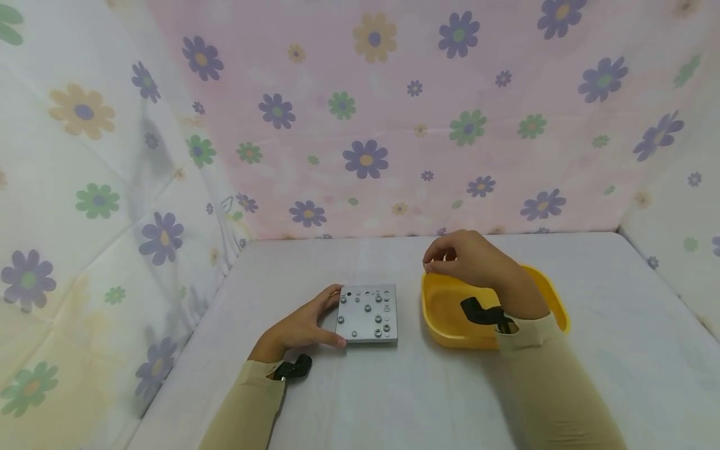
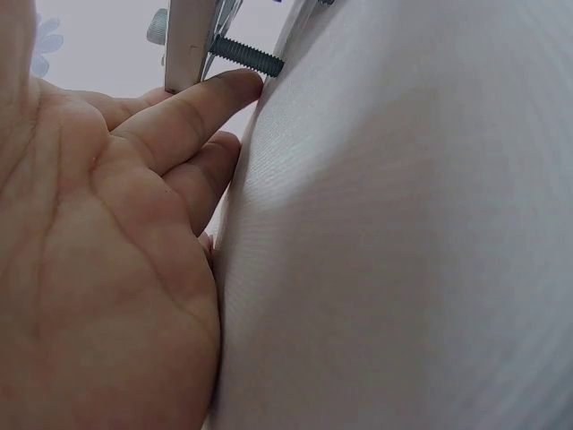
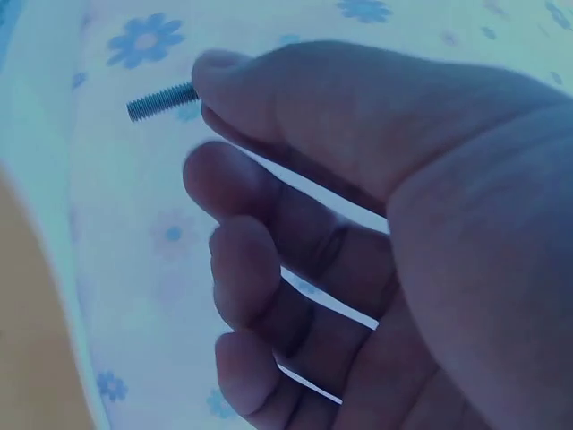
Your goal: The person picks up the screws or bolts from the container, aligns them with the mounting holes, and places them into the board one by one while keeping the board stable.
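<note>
A square metal plate (image 1: 355,312) with several socket-head screws (image 1: 368,308) in its holes lies left of the middle of the table. My left hand (image 1: 304,324) holds it by the left side, thumb at the near corner and fingers at the far one. In the left wrist view a threaded shank (image 2: 249,56) sticks out from the plate's underside beside the fingers. Over the far left rim of a yellow tray (image 1: 441,312), my right hand (image 1: 472,257) pinches a screw (image 3: 161,102) between thumb and forefinger. Its threaded end points out; the head is hidden by the fingers.
The white-covered table (image 1: 405,400) carries the plate and, to its right, the yellow tray, partly covered by my right forearm. Flowered cloth (image 1: 315,125) hangs behind and at both sides. Each wrist bears a small black camera mount (image 1: 295,367).
</note>
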Tool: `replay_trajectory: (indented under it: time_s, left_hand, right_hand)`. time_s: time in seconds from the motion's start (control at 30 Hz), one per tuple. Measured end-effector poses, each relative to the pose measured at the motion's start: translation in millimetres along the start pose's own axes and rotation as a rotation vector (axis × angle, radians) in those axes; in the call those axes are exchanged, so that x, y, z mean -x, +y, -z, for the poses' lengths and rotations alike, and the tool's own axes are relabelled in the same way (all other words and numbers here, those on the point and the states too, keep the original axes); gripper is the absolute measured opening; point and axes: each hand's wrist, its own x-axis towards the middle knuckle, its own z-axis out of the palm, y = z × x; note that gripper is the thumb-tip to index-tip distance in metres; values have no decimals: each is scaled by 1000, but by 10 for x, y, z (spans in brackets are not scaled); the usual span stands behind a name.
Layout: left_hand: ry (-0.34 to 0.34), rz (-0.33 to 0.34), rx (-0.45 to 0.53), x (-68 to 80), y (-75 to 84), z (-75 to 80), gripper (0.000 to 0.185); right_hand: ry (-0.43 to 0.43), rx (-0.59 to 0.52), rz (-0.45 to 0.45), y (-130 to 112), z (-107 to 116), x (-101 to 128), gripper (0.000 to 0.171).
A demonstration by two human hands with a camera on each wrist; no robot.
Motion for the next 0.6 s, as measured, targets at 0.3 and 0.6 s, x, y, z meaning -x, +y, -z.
replay_trajectory:
  time_s: [0.3, 0.6]
  left_hand:
    - [-2, -22, -18, -19, 54, -39, 112]
    - [21, 13, -60, 22, 54, -16, 123]
  right_hand:
    - [106, -12, 37, -34, -202, -50, 3]
    - [112, -76, 34, -149, -459, -134, 5]
